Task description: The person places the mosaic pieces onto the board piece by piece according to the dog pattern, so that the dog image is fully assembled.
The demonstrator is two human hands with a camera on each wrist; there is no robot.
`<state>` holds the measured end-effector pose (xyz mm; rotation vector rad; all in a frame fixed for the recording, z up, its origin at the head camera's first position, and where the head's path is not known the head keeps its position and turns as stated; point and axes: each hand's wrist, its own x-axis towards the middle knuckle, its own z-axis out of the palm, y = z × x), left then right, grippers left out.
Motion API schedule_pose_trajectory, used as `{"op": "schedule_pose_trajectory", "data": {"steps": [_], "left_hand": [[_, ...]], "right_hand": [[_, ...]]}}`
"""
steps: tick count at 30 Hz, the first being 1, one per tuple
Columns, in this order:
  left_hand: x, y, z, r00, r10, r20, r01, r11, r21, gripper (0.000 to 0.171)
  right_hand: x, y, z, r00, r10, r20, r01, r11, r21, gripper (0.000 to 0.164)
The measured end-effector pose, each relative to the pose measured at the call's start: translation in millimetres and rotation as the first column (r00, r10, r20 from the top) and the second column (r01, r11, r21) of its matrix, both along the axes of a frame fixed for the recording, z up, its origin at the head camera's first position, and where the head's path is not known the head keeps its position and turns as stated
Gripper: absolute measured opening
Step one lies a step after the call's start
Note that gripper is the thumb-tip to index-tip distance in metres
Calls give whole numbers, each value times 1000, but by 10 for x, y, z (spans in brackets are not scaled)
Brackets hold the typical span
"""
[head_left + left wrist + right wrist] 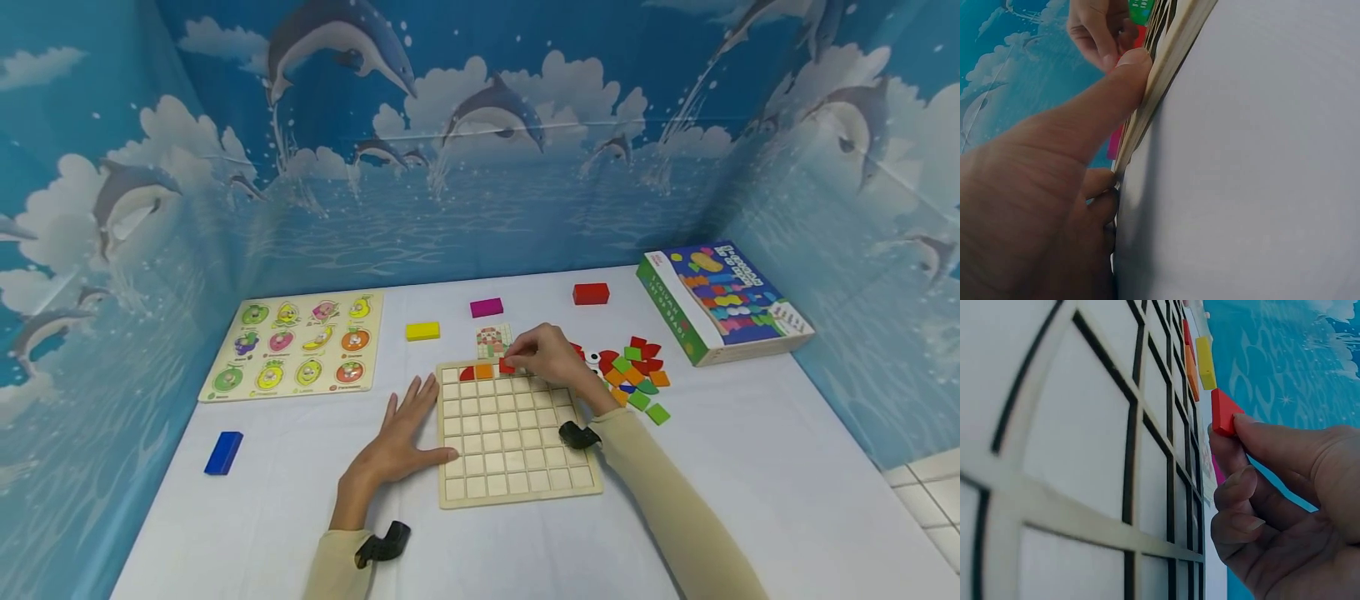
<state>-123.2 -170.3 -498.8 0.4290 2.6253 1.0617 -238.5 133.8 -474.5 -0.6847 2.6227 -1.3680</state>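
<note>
A wooden grid board point(513, 461) lies on the white table. My left hand point(397, 442) rests at its left side, fingers spread, with the thumb on the board's edge in the left wrist view. Between thumb and fingertips, my right hand point(549, 354) pinches a small red tile point(1225, 414) over the top row. In that row, left of the hand, are a red curved-edge tile point(467, 373) and an orange square tile point(484, 371). Just behind the board lies a small pattern card point(491, 340), partly hidden by the right hand.
Loose coloured tiles point(632, 375) lie scattered right of the board. Behind it stand yellow point(423, 332), magenta point(487, 308) and red point(591, 294) blocks. A fruit picture board point(292, 346) and a blue block point(223, 453) are at left, a game box point(723, 300) at back right.
</note>
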Motion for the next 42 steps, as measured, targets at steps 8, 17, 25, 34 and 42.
{"op": "schedule_pose_trajectory", "data": {"steps": [8,17,25,34,42], "left_hand": [[-20,3,15,1000,-3,6,4,1000,-12,118],[-48,-3,39,1000,-10,0,10,1000,-21,117],[-69,1,54,1000,-16,-2,16,1000,-24,117],[6,-2,-9,1000,1,-18,-1,1000,0,116],[16,-1,-7,1000,13,1,-13,1000,-18,117]], "right_hand": [[-40,-69,-23,1000,-19,-15,20,998,55,5],[-39,-147,16,999,-10,-31,14,993,115,7],[-40,-134,18,999,-20,-30,24,992,122,4],[-3,236,45,998,-10,-67,11,1000,17,18],[-31,812,111,992,-113,-47,116,991,67,24]]}}
